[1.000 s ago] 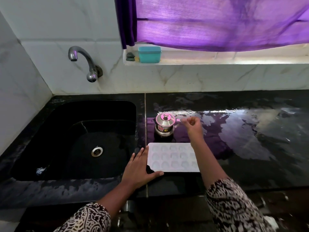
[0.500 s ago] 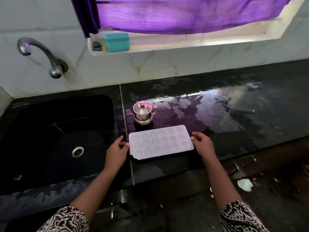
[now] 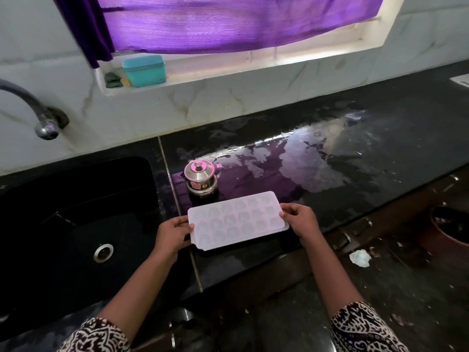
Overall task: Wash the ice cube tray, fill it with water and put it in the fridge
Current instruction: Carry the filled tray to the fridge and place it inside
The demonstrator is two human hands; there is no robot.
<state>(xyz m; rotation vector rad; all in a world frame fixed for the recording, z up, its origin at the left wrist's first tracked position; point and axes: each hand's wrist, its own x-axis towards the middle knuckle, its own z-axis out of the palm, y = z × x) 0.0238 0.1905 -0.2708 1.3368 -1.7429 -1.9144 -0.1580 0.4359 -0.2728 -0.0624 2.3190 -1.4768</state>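
Just right of the sink (image 3: 76, 212), at the front edge of the countertop (image 3: 396, 138), the left hand (image 3: 173, 231) grips the ice cube tray (image 3: 237, 221) by its left end, fingers curled round the rim. The right hand (image 3: 300, 221) grips the right end in the same way.

Ice cube tray (image 3: 238, 220) lies before the pot (image 3: 201, 176), right of the sink (image 3: 76, 212).

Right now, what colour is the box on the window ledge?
The box is teal, seen best in the head view.
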